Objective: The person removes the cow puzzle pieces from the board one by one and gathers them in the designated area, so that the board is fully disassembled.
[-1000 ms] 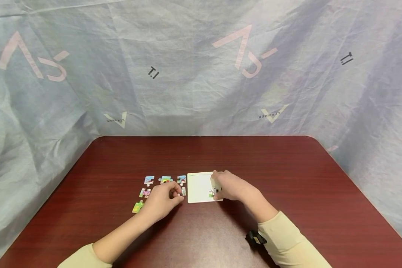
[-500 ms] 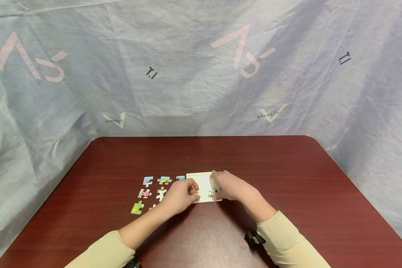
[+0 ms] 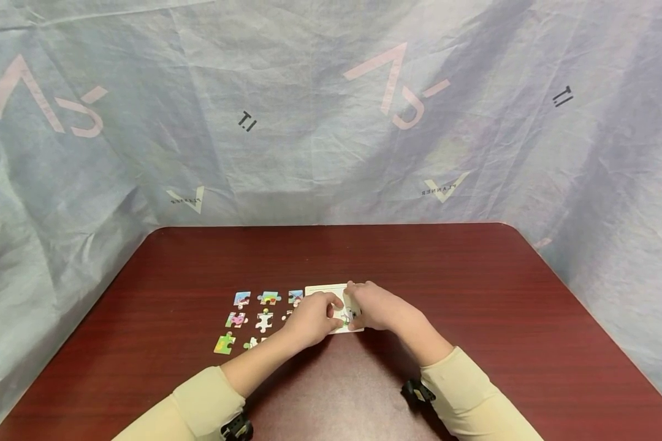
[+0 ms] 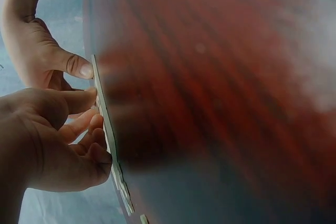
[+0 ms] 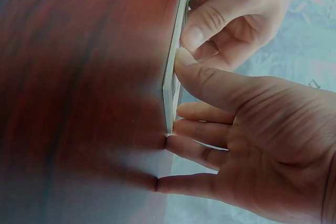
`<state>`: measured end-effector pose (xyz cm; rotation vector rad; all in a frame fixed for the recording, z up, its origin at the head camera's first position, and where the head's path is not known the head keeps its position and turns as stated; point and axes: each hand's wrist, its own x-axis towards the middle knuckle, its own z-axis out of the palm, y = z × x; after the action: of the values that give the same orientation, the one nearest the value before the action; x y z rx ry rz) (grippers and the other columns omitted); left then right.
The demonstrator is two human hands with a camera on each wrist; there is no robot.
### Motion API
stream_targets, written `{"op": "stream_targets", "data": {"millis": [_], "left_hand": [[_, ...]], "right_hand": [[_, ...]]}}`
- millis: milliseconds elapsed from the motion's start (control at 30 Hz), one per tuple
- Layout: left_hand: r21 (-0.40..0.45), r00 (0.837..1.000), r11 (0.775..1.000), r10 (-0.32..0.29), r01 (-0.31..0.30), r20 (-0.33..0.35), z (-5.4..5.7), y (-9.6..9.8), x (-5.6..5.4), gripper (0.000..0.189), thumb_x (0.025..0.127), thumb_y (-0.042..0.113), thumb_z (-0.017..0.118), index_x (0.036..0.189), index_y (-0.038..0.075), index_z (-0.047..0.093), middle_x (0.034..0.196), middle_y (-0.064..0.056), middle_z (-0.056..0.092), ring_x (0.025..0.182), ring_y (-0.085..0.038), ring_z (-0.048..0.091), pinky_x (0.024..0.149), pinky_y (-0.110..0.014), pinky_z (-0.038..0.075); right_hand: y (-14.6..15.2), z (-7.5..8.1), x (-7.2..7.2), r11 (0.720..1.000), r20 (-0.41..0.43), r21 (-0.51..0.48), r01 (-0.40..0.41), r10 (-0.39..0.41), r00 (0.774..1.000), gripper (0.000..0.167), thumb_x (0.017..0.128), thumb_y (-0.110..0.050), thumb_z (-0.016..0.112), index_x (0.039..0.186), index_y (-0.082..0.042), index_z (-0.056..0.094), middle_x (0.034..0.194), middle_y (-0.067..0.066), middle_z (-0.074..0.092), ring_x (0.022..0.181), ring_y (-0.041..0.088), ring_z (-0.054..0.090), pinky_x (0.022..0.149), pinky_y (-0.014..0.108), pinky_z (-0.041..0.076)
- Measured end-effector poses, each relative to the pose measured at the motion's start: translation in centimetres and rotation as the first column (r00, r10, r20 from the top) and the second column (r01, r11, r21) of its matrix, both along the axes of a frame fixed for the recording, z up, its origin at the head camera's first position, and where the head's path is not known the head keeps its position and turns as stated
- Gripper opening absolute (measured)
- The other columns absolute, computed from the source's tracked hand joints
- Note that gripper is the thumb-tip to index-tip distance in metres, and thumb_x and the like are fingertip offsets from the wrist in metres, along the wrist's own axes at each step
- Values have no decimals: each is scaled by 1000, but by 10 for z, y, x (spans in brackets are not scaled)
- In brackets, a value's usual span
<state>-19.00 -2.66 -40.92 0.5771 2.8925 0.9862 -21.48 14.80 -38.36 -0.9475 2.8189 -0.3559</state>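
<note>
In the head view, a pale square puzzle board [image 3: 325, 287] lies mid-table, its right part bearing a picture with a dark eye and some green. My right hand [image 3: 383, 306] rests over that right side, thumb on the near edge. Its other fingers reach the board's side with little bend, as the right wrist view shows. Over the board's left half is my left hand [image 3: 311, 318], bent fingertips and thumb apart, close to the picture. Jigsaw pieces lie to its left, among them a pink one [image 3: 236, 320], a white one [image 3: 264, 320] and a green one [image 3: 224, 343].
More pieces, including a rainbow one [image 3: 269, 298] and a blue one [image 3: 242, 299], form a back row on the dark red table [image 3: 419, 263]. My left forearm crosses in front of the loose pieces. A printed grey cloth [image 3: 309, 153] hangs behind the table.
My left hand has moved right, from beside the loose pieces onto the board, uncovering the white piece and another near it. My right hand stays at the board's right side.
</note>
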Motion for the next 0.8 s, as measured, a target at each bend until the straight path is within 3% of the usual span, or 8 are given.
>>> {"op": "stream_targets", "data": {"millis": [100,267,467,533,700,800], "left_hand": [[-22,1000,1000,6,-6,4,1,3,0,24,83,10,82,104,6,71,75,4,52,65,-8,46,61,-26,41],[-45,1000,999,17,-17,2,2,5,1,17,83,11,82,94,9,69,77,2,51,68,-10,46,63,-27,41],[-49,999,998,31,-32,-19,3,5,1,22,79,10,84,88,9,64,80,0,54,71,-11,48,65,-28,43],[-37,999,999,32,-33,-24,3,5,0,24,78,8,85,87,10,62,80,0,57,70,-10,49,64,-28,44],[41,999,998,41,-40,-28,2,7,-1,24,78,2,82,82,11,60,72,4,58,63,-7,51,60,-25,44],[95,998,994,50,-46,-37,2,6,-2,21,79,0,80,79,10,61,69,6,58,63,-6,51,60,-24,45]], "right_hand": [[0,0,-1,1000,-6,-3,-1,1,1000,50,76,-18,91,112,0,61,91,5,60,91,31,59,78,41,49],[0,0,-2,1000,-13,5,-10,10,1000,50,76,-18,91,111,0,60,90,6,60,91,31,59,79,42,49],[-1,0,-2,1000,-11,18,-26,26,1000,45,77,-17,90,108,2,64,123,23,63,105,43,61,90,46,50],[-1,0,-1,1000,-8,19,-21,21,1000,52,77,-17,90,116,5,64,135,27,58,111,46,59,94,47,49],[-1,1,0,1000,9,27,-1,1,1000,68,78,-17,89,131,11,57,134,25,59,116,45,58,98,48,48],[-1,2,0,1000,1,18,-12,12,1000,55,77,-17,89,120,6,63,128,22,62,111,44,59,95,48,49]]}}
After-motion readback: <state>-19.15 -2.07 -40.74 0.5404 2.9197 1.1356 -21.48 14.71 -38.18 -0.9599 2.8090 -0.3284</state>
